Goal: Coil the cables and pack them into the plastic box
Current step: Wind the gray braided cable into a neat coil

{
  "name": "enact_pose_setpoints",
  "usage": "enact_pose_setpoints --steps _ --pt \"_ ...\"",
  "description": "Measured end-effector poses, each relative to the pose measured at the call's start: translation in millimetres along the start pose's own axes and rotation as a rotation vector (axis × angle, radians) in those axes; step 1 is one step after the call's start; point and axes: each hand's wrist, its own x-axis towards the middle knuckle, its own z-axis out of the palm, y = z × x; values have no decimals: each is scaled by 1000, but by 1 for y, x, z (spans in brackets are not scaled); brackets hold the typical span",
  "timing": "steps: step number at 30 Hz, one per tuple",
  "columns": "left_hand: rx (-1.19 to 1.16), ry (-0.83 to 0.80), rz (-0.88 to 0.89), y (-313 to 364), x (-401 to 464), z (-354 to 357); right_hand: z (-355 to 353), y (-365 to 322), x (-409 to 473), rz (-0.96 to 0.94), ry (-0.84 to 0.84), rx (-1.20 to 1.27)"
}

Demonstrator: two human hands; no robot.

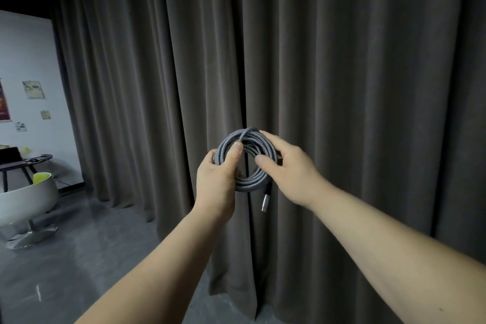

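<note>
Centre frame: grey braided cable (246,158) wound into a ring, held upright before the dark curtain (342,60). Left hand (219,179) grips the ring's left side, thumb over the strands; right hand (285,168) pinches the right side. Free metal plug (266,198) hangs below, nearer the right hand. Plastic box not in view; no container visible

Dark curtain (342,87), white chair (29,200), side table (26,162).

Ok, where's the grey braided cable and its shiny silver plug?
Grey braided cable (248,183), head view, on the coil's lower loops.
Shiny silver plug (265,202), head view, on the metal shell hanging below.
</note>
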Motion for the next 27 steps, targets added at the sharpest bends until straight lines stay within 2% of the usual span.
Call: enact_pose_setpoints --steps 5,10,12,15,18,21,24,27 --pt "66 -198 -78 3 1 -6 -11 3 4 -43 -31 -11" --pt "249 -437 -366 29 8 -14 -23 -1 9 -119 -201 -205" --pt "350 -482 -420 38 10 -13 -27 -7 12 -140 -305 -333" --pt "418 -429 -337 39 7 -6 -28 -14 16 -206 -391 -482" --pt "276 -275 -201 34 1 -1 -22 -12 14 -190 -219 -318" --pt "86 -114 -195 33 -2 3 -15 -8 9 -124 -5 -172" --pt "-45 -22 -205 29 -4 4 -13 -4 2 -69 28 -258" --pt "-87 1 -227 27 -6 3 -13 -7 -1 7 10 -272"
